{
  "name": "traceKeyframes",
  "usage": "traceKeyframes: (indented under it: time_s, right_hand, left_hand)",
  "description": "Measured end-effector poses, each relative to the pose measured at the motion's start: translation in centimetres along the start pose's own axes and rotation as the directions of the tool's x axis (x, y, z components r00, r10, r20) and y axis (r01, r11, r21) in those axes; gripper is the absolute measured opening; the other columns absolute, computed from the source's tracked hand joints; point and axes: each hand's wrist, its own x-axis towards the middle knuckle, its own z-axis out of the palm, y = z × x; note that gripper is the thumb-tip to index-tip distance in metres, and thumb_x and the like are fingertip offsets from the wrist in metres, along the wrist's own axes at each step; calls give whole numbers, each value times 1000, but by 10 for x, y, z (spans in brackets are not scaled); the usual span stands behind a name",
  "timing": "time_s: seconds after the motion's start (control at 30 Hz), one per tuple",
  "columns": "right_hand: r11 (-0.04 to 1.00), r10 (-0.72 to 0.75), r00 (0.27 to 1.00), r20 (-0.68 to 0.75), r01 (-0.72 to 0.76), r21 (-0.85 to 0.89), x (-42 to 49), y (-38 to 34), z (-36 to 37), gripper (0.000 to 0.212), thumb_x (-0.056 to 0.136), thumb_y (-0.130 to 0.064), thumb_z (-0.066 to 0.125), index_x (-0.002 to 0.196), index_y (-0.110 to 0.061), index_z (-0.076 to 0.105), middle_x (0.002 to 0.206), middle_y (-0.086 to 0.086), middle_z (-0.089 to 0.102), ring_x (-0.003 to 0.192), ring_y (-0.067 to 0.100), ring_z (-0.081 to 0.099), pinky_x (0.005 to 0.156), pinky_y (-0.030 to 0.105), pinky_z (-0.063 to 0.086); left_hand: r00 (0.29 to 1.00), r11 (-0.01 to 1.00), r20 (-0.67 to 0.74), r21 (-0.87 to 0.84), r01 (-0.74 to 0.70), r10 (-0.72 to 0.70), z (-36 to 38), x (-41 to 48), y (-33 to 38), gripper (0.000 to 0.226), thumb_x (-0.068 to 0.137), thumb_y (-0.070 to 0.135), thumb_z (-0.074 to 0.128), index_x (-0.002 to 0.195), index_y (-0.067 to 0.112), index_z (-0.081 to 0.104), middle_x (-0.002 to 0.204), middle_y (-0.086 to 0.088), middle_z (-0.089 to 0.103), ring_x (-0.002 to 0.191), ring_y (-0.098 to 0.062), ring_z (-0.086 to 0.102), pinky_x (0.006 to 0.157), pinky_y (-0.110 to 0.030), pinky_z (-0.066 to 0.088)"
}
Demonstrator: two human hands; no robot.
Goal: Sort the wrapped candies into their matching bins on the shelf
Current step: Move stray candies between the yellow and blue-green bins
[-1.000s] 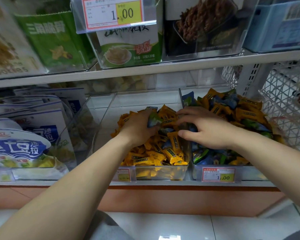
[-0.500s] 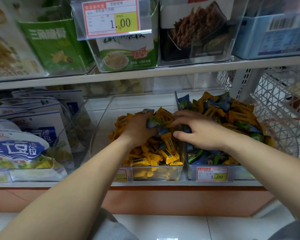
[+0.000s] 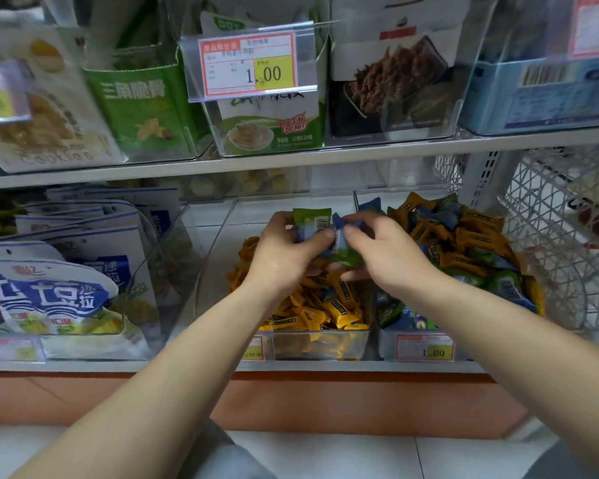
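Two clear bins stand side by side on the lower shelf. The left bin (image 3: pixel 320 347) holds mostly yellow wrapped candies (image 3: pixel 325 311). The right bin (image 3: pixel 388 344) holds a mix of yellow, green and blue candies (image 3: pixel 464 243). My left hand (image 3: pixel 284 250) is raised above the left bin and grips a small bunch of green and blue candies (image 3: pixel 310 221). My right hand (image 3: pixel 384 250) is right beside it, pinching a blue candy (image 3: pixel 341 233) with a green one (image 3: pixel 348 259) under its fingers. The two hands touch over the wall between the bins.
Blue and white snack bags (image 3: pixel 49 295) fill the bin to the left. A white wire basket (image 3: pixel 564 219) stands at the right. The upper shelf (image 3: pixel 291 160) carries boxed snacks behind a 1.00 price tag (image 3: pixel 251 65). An orange plinth (image 3: pixel 325 399) runs below.
Both hands have lifted off the candy pile and come together, now holding green and blue candies above the left bin. The view has moved closer.
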Motion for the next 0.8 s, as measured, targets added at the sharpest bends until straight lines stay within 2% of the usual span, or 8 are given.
traceKeyframes:
  time_s: [0.17,0.23,0.37,0.47,0.57,0.63,0.7,0.8]
  right_hand:
    - [908,239,971,-7,-221,357,-9,-3,-13,15,101,-30,52,112,-20,57,119,13,65,92,28,73,67,41,61]
    - [852,231,971,63,-233,469,-11,-4,-19,35,94,-40,60,119,-14,58,117,15,69,97,29,72,66,39,60]
    - [913,181,981,69,-193,358,-18,-2,-32,51,80,-32,78,123,-12,59,115,15,70,95,29,72,64,33,58]
    - [935,193,981,-36,-173,311,-17,3,-46,43,79,-25,80,117,-17,61,111,14,71,88,27,74,61,32,57]
    - [977,-67,967,-245,13,-214,-11,9,-73,36,81,-31,79,110,-26,57,106,2,67,84,25,71,61,36,58]
    - [797,-204,958,-203,42,-602,-8,17,-93,37,84,-38,75,113,-32,53,104,-6,62,85,18,64,65,29,50]
    - [663,-76,988,-132,-49,-747,-7,26,-103,41,89,-40,68,126,-31,52,115,0,63,82,17,60,63,24,42]
    - [409,17,995,-99,-97,-908,-4,38,-107,57,93,-50,57,142,-24,45,132,11,58,105,29,59,78,30,46]
  left_hand:
    - [982,953,62,238,-189,180,13,-9,6,37,80,28,80,110,17,61,96,2,72,85,-8,70,72,-24,57]
    - [968,905,43,345,-247,248,18,-12,9,39,79,34,80,111,19,65,98,6,71,89,-7,67,77,-24,55]
    - [927,813,182,444,-375,328,30,-17,17,41,79,37,79,116,23,68,101,7,67,93,-7,61,81,-29,53]
    - [924,843,284,401,-358,257,32,-14,18,53,80,38,78,127,25,61,102,15,65,97,2,60,79,-14,50]
    - [947,813,256,498,-300,193,16,-2,8,26,91,27,68,116,26,66,101,14,67,93,7,60,79,-11,48]
    - [950,731,306,636,-248,56,5,7,-7,15,93,22,64,108,24,69,102,9,67,95,1,61,78,-16,47]
    - [929,624,347,757,-196,-129,2,14,-24,16,94,26,64,109,23,69,106,4,67,98,-12,61,79,-23,47]
    - [898,517,370,831,-204,-240,6,21,-42,24,95,30,62,117,22,67,116,-1,66,97,-15,59,78,-26,47]
